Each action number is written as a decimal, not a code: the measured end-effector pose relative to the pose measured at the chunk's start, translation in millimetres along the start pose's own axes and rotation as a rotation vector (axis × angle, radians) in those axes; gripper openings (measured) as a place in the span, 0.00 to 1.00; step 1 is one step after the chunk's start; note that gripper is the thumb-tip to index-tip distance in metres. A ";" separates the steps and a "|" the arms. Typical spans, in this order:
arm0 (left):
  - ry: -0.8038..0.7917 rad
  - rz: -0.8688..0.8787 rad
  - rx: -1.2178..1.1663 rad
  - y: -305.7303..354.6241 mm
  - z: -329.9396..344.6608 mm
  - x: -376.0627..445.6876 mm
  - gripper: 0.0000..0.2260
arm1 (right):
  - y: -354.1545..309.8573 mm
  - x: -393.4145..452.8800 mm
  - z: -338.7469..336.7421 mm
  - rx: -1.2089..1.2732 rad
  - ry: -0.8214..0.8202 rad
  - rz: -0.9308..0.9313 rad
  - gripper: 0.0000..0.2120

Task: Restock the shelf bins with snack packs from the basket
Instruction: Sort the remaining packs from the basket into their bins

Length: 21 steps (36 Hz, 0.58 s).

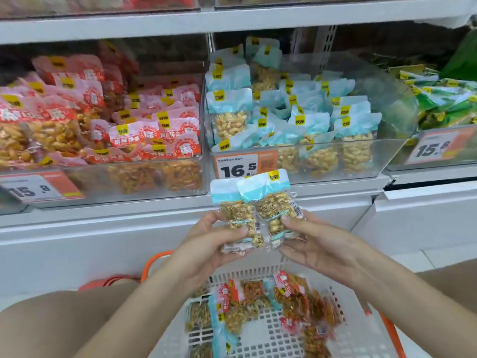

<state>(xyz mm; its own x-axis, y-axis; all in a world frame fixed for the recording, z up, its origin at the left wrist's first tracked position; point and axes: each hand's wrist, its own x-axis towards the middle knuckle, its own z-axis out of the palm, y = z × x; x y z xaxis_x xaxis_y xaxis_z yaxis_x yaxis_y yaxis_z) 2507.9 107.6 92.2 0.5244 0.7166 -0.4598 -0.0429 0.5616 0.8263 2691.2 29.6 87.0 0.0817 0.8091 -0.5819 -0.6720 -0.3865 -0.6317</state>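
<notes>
Blue snack packs (254,210) pinched by left hand (211,244), right hand (317,244); price tag (244,165) "16.5"

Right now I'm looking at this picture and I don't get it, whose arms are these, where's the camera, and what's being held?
There is no machine here. The one picture comes from a camera worn on a person's head, looking forward and down, so the two bare arms are that person's own. The left hand and right hand each grip a clear snack pack with a pale blue top, the two packs side by side. Straight ahead is a clear plastic shelf bin of matching blue-topped packs, above a 16.5 price tag. Left of it is a bin of red-and-pink packs. Below the hands sits a white plastic basket with orange handles holding more packs of both kinds.
</notes>
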 end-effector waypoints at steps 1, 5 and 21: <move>-0.012 0.013 0.019 -1.5 3.0 0.8 0.23 | -0.2 0.4 1.0 0.002 -0.003 -0.005 0.52; -0.058 0.090 0.012 -2.0 11.1 0.5 0.22 | -3.2 0.4 2.9 0.019 0.006 -0.022 0.47; -0.129 0.174 0.069 -5.7 29.1 -7.8 0.23 | -0.9 -10.6 14.1 -0.621 -0.066 -0.353 0.14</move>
<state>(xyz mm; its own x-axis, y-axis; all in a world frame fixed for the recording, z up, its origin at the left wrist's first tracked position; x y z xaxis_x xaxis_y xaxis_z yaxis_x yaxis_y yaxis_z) 2528.8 86.7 100.5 0.6191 0.7388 -0.2663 -0.0865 0.4011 0.9119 2680.5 27.6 100.9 0.1591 0.9499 -0.2690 -0.0694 -0.2611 -0.9628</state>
